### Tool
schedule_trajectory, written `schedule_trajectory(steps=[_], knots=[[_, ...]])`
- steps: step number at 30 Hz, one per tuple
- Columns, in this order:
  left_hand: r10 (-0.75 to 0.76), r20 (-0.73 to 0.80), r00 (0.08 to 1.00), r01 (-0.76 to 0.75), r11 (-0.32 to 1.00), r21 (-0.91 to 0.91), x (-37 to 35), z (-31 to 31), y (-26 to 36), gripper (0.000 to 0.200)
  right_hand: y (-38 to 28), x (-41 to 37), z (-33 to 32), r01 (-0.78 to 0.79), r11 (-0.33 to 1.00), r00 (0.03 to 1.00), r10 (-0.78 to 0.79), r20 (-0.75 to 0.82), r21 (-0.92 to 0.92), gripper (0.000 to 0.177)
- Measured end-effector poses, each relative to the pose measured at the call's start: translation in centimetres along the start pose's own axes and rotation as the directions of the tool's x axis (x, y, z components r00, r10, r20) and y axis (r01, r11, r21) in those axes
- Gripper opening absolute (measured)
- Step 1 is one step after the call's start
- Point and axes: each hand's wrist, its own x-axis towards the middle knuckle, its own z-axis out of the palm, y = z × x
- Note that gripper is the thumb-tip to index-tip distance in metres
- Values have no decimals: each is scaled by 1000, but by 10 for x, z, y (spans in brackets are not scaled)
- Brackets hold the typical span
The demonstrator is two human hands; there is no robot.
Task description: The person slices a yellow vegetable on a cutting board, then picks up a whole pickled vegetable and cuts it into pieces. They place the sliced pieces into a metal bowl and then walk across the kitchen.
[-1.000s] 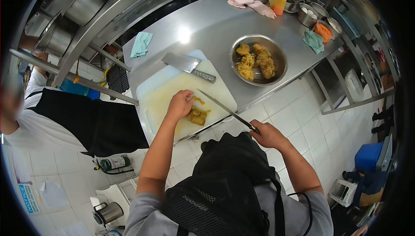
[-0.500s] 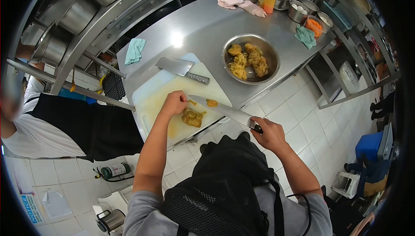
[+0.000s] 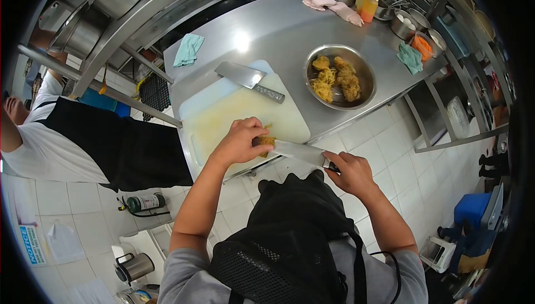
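My right hand (image 3: 351, 175) is wrapped round the black handle of a long knife (image 3: 298, 152), whose blade reaches left over the near edge of the cutting board (image 3: 223, 114). At the blade's tip lies a yellow-brown food piece (image 3: 267, 141). My left hand (image 3: 241, 143) grips this piece with bent fingers, which partly cover it. A cleaver (image 3: 239, 74) rests across the board's far side, its handle to the right. To the right of the board, a steel bowl (image 3: 370, 84) holds several yellow-brown pieces and shreds.
At the left stands a person in a black apron (image 3: 122, 142), beside the metal rack (image 3: 131, 101). A green cloth (image 3: 188, 49) and a pink cloth (image 3: 317, 0) lie on the steel table (image 3: 267, 31). Sauce bottles (image 3: 369, 8) and small containers line the back right.
My left hand has moved right and down onto the food piece, now covering part of it. The knife's tip has come to that piece. The whole view has shifted slightly.
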Motion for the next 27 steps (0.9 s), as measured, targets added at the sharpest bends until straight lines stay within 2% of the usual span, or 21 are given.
schedule_trajectory(steps=[1, 2, 4, 5, 7, 8, 11, 12, 14, 15, 18, 19, 21, 24, 26, 27], knots=[[85, 23, 996, -88, 989, 118, -2, -2, 3, 20, -1, 1, -2, 31, 999, 1000, -31, 1, -18, 46], [82, 22, 996, -84, 989, 119, -3, -4, 4, 20, -2, 3, -4, 61, 997, 998, -61, 2, -37, 47], [-116, 223, 968, 147, 981, -126, -5, -10, 4, 23, -6, 5, -9, 85, 995, 996, -85, 4, -43, 48], [-118, 223, 968, 148, 981, -126, -10, -9, -1, 23, -9, 6, -11, 107, 993, 994, -107, 4, -51, 48], [-168, 2, 986, 162, 945, -283, -23, -6, -17, 20, -12, 6, -13, 126, 991, 992, -126, 7, -52, 48], [-169, 3, 986, 163, 945, -284, -29, -11, -26, 20, -13, 5, -13, 143, 988, 990, -143, 8, -54, 47], [-303, -244, 921, 259, 946, -196, -53, -39, -49, 14, -10, 0, -12, 108, 994, 993, -109, 39, 14, 46], [-340, -308, 888, 304, 939, -162, -62, -52, -52, 13, -8, -3, -11, 108, 994, 993, -109, 41, 15, 46], [-435, -426, 794, 410, 899, -154, -88, -65, -78, 15, -2, -8, -7, -18, 997, 1000, 17, 15, 82, 44], [-498, -459, 736, 420, 867, -268, -102, -66, -97, 15, 0, -10, -5, -10, 997, 1000, 9, 20, 80, 44], [-608, -544, 579, 482, 793, -374, -135, -73, -119, 19, 5, -14, 1, -213, 954, 976, 219, -4, 210, 45], [-622, -551, 556, 478, 782, -400, -141, -77, -114, 22, 6, -14, 2, -166, 963, 986, 168, 9, 213, 45], [-606, -615, 505, 491, 787, -372, -162, -78, -134, 24, 11, -16, 7, -343, 911, 939, 326, 110, 227, 44], [-614, -698, 370, 625, 720, -302, -172, -85, -130, 28, 20, -19, 21, -292, 914, 956, 280, 82, 281, 44], [-623, -727, 287, 649, 685, -331, -177, -88, -129, 27, 18, -15, 18, -438, 877, 894, 404, 193, 198, 44], [-623, -739, 257, 634, 686, -357, -181, -88, -131, 26, 15, -9, 18, -421, 885, 902, 386, 195, 197, 44]])
